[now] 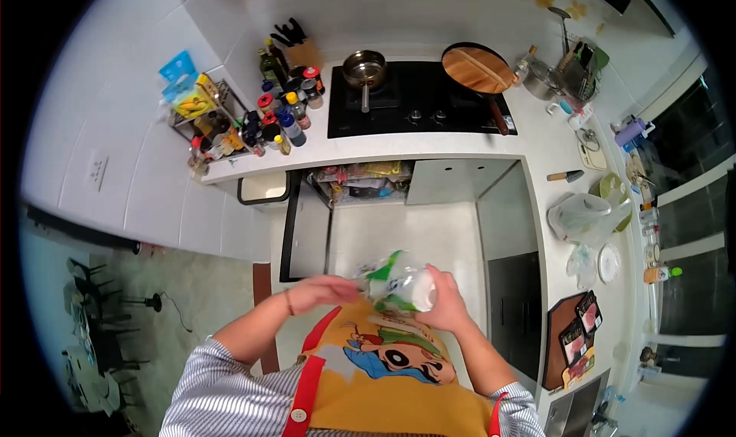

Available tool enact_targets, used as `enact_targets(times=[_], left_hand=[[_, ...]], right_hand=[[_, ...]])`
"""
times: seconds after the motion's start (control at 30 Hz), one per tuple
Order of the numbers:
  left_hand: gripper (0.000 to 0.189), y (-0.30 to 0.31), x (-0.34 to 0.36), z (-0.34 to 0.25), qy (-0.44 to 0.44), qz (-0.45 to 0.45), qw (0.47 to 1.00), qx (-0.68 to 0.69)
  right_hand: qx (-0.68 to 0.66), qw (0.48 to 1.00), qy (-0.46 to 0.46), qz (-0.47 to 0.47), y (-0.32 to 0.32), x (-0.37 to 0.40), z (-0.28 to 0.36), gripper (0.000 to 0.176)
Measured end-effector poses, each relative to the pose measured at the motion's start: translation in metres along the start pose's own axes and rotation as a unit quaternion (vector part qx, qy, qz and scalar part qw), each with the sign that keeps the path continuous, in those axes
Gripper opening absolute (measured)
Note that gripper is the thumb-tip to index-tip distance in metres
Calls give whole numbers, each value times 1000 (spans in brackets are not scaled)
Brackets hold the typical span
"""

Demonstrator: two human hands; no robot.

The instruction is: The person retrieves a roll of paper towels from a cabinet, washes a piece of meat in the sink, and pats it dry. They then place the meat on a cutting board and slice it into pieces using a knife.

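Observation:
A clear plastic package with green and white print (395, 282) is held in front of the yellow apron (383, 360). My right hand (446, 303) wraps round its right end, where something white shows. At the package's left side is my left hand (323, 293), its fingers stretched toward the plastic and somewhat blurred. Whether those fingers touch the package is hard to tell.
Ahead, a black stove (399, 123) bears a small pot (365, 69) and a pan with a wooden lid (477, 69). An open cabinet (448, 182) holds bags below. Bottles (291, 129) stand left; a plastic bag (576, 216) and packaged meat (573, 343) lie right.

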State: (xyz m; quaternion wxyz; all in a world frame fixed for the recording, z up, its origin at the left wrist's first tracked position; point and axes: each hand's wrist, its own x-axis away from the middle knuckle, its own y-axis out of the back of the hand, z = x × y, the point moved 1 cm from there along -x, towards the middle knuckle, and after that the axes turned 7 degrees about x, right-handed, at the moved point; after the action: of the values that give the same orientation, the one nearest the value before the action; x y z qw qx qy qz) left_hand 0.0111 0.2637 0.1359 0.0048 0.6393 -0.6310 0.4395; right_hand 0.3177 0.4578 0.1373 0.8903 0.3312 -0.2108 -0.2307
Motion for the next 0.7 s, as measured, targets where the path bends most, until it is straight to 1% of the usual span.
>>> enact_targets(times=[0.03,0.07,0.1,0.13,0.2,0.23,0.27,0.33,0.4,0.43,0.47,0.5,0.53,0.57,0.6,0.63,0.67,0.7], left_hand=[[56,68,0,14,-2,-109,993,-53],[54,156,-7,53,-86,-247,941,-216],[61,232,-10,87,-62,-394,893,-208],[77,256,6,94,21,-543,724,-425],[92,375,-9,172,54,-552,727,-405],[92,366,-16,163,115,-499,770,-380],[92,345,-22,149,180,-438,804,-359],[86,314,-46,150,145,-418,855,-270],[70,287,-68,145,178,-474,799,-324],[63,287,-80,149,206,-398,838,-311],[57,283,-94,148,238,-325,866,-297],[50,255,-102,137,259,-279,879,-286],[43,206,-108,121,282,-236,889,-273],[39,184,-128,120,232,-127,900,-345],[34,157,-148,121,180,-14,895,-408],[31,91,-157,108,98,81,900,-418],[29,9,-151,87,19,176,891,-418],[28,-68,-136,69,12,245,899,-362]], right_hand=[[-33,997,-51,-43,-7,-1,-5,111],[-65,989,-102,-87,-13,-1,-11,111],[-62,983,-126,-118,-18,2,-19,110],[-63,979,-149,-125,-18,7,-21,110],[-81,967,-170,-171,-16,20,-22,113],[-80,956,-206,-193,-16,29,-18,113],[-79,954,-213,-197,-15,38,-12,112],[-72,947,-228,-216,-9,64,1,112],[-90,928,-276,-233,-3,93,21,112],[-103,922,-278,-249,-7,110,21,113],[-105,909,-293,-277,-10,127,20,113],[-117,904,-297,-285,-16,143,19,114],[-130,899,-300,-291,-22,159,19,115],[-135,893,-302,-305,-26,175,20,116],[-141,884,-309,-322,-27,191,23,116],[-143,887,-306,-317,-26,208,25,116],[-145,890,-302,-309,-26,226,28,116],[-147,884,-306,-322,-27,245,27,116]])
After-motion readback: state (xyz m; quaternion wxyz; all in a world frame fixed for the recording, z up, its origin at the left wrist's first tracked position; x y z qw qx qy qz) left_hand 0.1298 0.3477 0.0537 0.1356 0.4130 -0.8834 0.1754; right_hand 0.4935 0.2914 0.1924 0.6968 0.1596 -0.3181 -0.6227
